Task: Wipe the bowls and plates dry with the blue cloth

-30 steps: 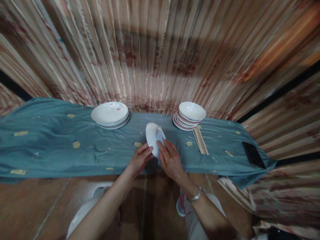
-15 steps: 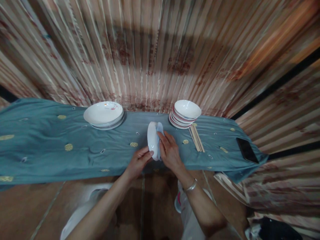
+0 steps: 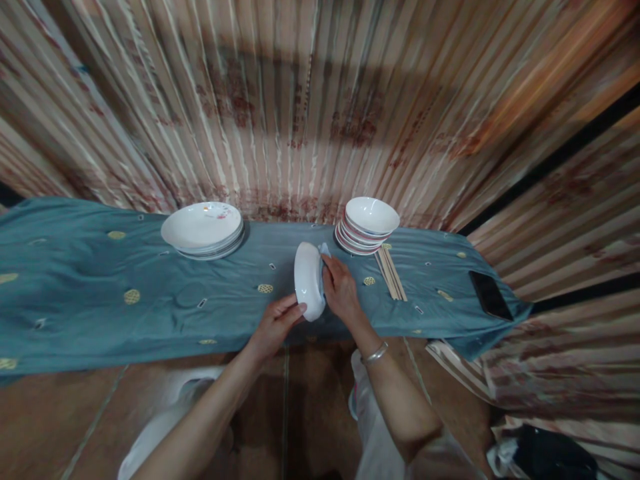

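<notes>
Above the table's near middle, a white bowl (image 3: 308, 281) is tipped on its side. My left hand (image 3: 276, 325) grips its lower left edge, thumb on the outer wall. On the bowl's right side, my right hand (image 3: 342, 288) presses a light blue cloth (image 3: 324, 249) against it; most of the cloth is hidden by the fingers and the bowl. Behind my right hand stands a stack of bowls (image 3: 372, 217), white with reddish bands. A bundle of wooden chopsticks (image 3: 393, 275) lies beside that stack.
A stack of white oval plates (image 3: 203, 227) with a floral print stands at the back left. A black phone (image 3: 490, 295) lies near the right end of the table's teal cloth (image 3: 100, 313). A pleated curtain (image 3: 280, 120) hangs right behind the table.
My right hand has shifted with the cloth along the bowl's right side, and less of the cloth shows. The bowl has turned slightly, showing more outer wall. My left hand keeps its hold.
</notes>
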Tool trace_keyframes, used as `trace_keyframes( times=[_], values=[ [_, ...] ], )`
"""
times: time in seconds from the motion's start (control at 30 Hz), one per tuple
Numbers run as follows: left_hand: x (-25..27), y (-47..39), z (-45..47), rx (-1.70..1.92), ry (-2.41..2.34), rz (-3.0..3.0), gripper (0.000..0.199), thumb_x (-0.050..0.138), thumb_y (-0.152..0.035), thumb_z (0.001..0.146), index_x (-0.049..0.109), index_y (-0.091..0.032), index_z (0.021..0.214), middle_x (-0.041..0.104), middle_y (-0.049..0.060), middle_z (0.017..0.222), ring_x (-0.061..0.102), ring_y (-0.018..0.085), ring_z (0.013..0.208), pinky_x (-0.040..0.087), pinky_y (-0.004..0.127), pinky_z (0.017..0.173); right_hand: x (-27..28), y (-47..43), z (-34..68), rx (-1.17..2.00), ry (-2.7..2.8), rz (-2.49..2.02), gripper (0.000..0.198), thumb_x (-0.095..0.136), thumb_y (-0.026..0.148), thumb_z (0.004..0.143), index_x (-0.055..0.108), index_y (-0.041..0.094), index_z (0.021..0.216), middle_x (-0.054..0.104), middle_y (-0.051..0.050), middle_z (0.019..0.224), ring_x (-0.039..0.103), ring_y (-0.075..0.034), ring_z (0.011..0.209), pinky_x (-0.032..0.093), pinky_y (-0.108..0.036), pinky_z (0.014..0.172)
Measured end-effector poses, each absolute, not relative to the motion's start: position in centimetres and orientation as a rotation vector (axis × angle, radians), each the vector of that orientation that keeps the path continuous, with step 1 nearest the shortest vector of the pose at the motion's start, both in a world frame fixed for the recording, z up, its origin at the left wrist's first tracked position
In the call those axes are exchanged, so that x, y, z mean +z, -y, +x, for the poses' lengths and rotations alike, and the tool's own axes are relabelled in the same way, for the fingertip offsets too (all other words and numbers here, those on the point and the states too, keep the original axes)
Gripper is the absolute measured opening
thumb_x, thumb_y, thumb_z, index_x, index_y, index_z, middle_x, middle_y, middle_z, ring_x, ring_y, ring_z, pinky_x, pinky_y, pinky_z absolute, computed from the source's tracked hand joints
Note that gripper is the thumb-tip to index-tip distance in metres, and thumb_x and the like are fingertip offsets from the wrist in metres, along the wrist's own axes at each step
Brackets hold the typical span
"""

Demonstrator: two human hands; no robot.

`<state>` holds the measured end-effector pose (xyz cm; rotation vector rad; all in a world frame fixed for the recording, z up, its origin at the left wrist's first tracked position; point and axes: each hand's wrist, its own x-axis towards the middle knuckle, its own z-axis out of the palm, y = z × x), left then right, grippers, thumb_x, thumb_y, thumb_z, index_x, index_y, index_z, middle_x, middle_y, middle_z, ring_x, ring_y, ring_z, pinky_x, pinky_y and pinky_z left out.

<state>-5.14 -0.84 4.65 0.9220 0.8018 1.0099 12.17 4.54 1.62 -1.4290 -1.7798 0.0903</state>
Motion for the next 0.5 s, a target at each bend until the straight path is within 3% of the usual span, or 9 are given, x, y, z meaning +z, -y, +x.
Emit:
trace_keyframes(
  times=[0.5],
  values=[
    [4.8, 0.6, -5.3, 1.033, -0.799, 0.886, 0.038, 0.083, -0.044, 0.065, 0.080, -0.017, 0.091, 0.077, 0.007, 0.095, 0.069, 0.026, 0.093, 0.054, 0.038, 0.087, -0.4, -5.4, 13.4, 0.295, 1.725, -1.602, 0.033, 0.045, 0.020, 0.096, 0.066, 0.020, 0.121, 0.074, -0.011, 0.117, 0.071, -0.024, 0.105, 0.055, -0.040, 0.094]
  ],
)
